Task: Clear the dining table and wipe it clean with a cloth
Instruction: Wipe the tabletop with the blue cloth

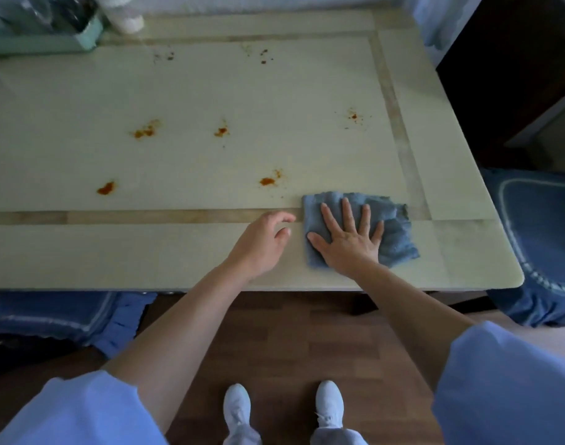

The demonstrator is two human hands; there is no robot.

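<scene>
Most of what I see is the pale dining table [210, 91], its top framed by an inlaid tan border [146, 216]. A blue-cushioned chair [50, 313] is tucked under the near left edge, and a second chair [544, 226] stands at the right end. A mint-green tray [43, 43] sits at the far left corner, with a white object [127, 20] just beside it. Near the front right corner a crumpled blue-grey cloth [396, 226] lies on the tabletop, across the border strip. The right hand [348, 242] presses flat on it, fingers straight and spread apart. The left hand [261, 242] is just beside the cloth's left edge, fingers loosely curled and holding nothing; I cannot tell whether it touches the surface. Several orange-red stains [268, 180] dot the middle of the table, the nearest just beyond the cloth's far left corner, and darker specks [264, 56] lie near the far edge.
</scene>
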